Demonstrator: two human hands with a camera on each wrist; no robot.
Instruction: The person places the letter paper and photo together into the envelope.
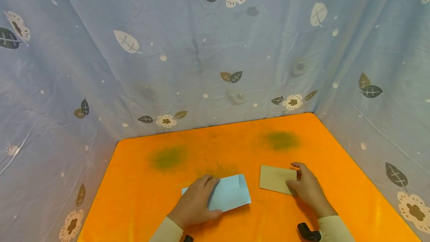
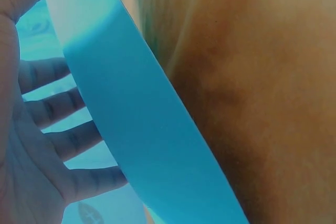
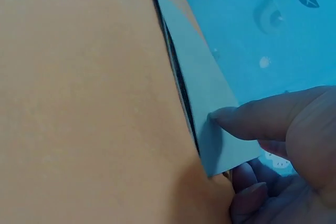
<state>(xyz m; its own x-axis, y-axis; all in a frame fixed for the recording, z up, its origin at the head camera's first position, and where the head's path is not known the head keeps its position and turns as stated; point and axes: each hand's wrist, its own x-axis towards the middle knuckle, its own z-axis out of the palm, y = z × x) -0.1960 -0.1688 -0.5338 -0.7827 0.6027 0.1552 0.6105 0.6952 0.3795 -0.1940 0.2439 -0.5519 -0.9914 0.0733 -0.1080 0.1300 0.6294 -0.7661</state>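
Observation:
My left hand (image 1: 197, 201) grips a light blue envelope (image 1: 231, 193), with a folded flap at its right end. In the left wrist view the thumb lies at the near edge of the envelope (image 2: 136, 93) and the spread fingers reach behind it. To the right, my right hand (image 1: 309, 188) pinches the right end of a tan, flat paper rectangle (image 1: 275, 179). The right wrist view shows the thumb on the upper face of the tan paper (image 3: 197, 72) and fingers beneath its end. Its long side shows layered edges with a dark gap between.
Both papers are over an orange tabletop (image 1: 134, 197) with greenish smudges toward the back. A pale blue curtain (image 1: 188, 59) with leaves and flowers encloses the back and sides. A black strap-like piece (image 1: 308, 232) sits by the right sleeve.

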